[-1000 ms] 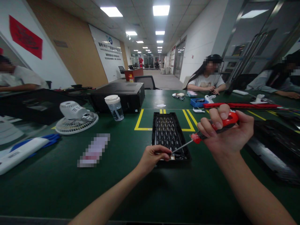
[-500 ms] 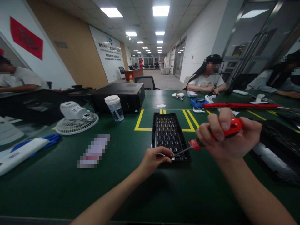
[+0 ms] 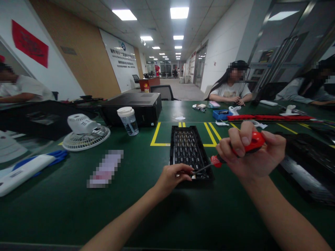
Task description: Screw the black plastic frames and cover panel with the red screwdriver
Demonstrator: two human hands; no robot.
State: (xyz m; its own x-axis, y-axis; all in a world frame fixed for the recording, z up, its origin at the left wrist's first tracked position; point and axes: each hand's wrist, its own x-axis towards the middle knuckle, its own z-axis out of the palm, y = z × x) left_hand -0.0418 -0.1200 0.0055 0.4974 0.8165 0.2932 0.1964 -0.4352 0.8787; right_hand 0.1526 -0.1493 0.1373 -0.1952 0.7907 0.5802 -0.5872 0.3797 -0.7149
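A black rectangular panel [image 3: 186,146] with a honeycomb-like pattern lies on the green table [image 3: 131,209]. My right hand [image 3: 252,153] is wrapped round the red and black handle of a screwdriver [image 3: 216,161]. The screwdriver's shaft slants down to the left, its tip at the panel's near end. There my left hand [image 3: 174,176] pinches with thumb and forefinger close to the tip; whatever sits between the fingertips is too small to make out. A small pale part shows just beside those fingertips.
A white fan [image 3: 85,134], a lidded cup [image 3: 128,122] and a black computer case [image 3: 136,104] stand to the left. Another black panel [image 3: 309,170] lies at right. Behind are a blue tray [image 3: 222,114], a red strip [image 3: 261,118] and co-workers [image 3: 231,87].
My right hand has shifted slightly left with the screwdriver, its grip turned a little. My left hand and the panel stay in nearly the same place.
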